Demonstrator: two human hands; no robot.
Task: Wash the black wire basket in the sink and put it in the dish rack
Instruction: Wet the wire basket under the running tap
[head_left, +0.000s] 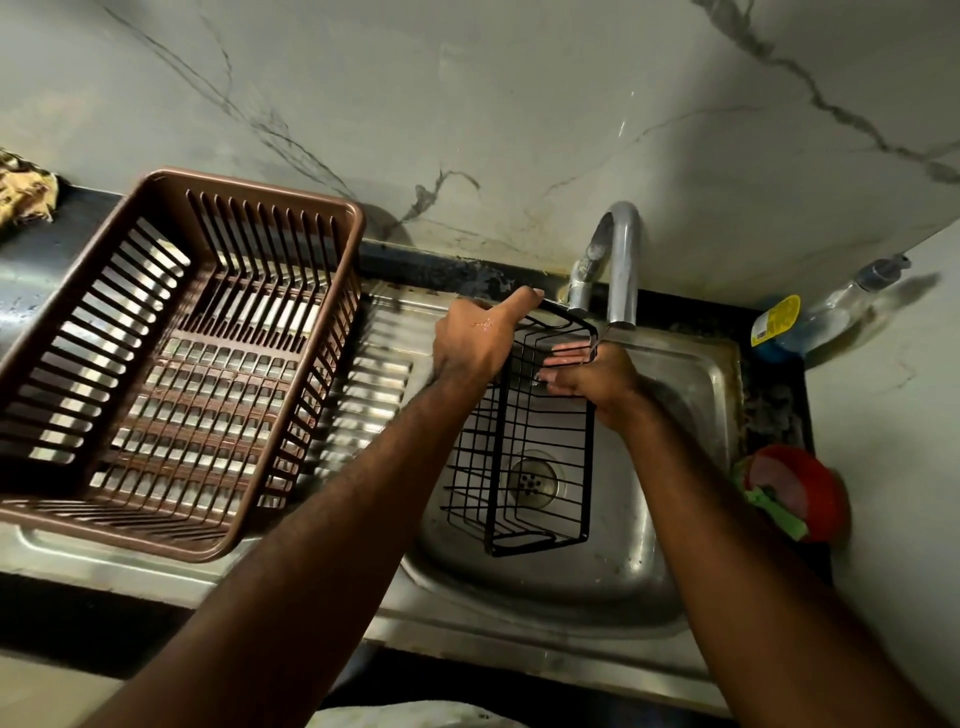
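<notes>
A brown slatted plastic dish rack (171, 364) sits on the steel drainboard at the left, beside the stainless steel sink (670, 525). Over the sink bowl, the left hand (480, 340) grips the far top rim of the black wire basket (530, 436), fingers curled round the wire. The right hand (592, 379) touches the basket's upper end with straight fingers under the curved chrome tap (621, 260).
</notes>
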